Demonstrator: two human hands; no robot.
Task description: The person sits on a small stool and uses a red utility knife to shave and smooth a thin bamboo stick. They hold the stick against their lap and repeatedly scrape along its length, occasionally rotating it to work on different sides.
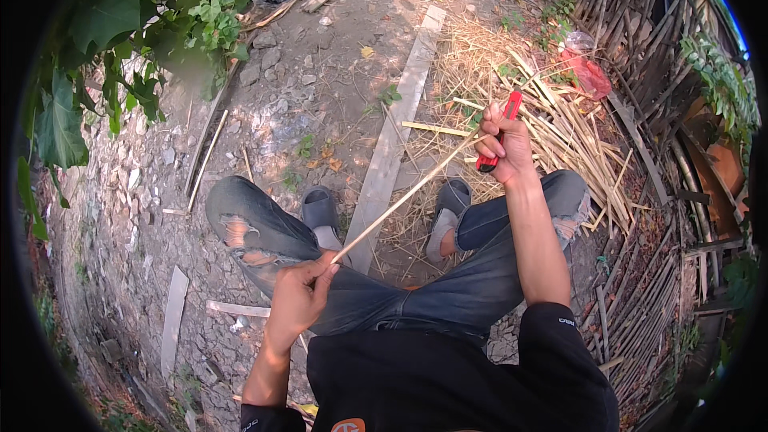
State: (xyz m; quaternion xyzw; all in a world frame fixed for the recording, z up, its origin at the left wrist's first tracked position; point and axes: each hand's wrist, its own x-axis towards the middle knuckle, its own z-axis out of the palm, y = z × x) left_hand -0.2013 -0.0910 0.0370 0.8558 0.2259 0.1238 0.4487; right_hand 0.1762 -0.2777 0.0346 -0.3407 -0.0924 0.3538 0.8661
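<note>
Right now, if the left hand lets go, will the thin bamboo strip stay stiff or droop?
The bamboo strip looks straight between left hand and right hand, so probably fairly stiff. Being so thin, it likely weighs little and may sag slightly.

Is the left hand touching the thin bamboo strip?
Touching. The head view shows the left hand pinching the near end of the thin bamboo strip between its fingers.

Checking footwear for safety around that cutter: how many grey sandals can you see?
2. One grey sandal sits left of the pale plank; the other is right of it, beside the straw. None seem hidden.
</note>
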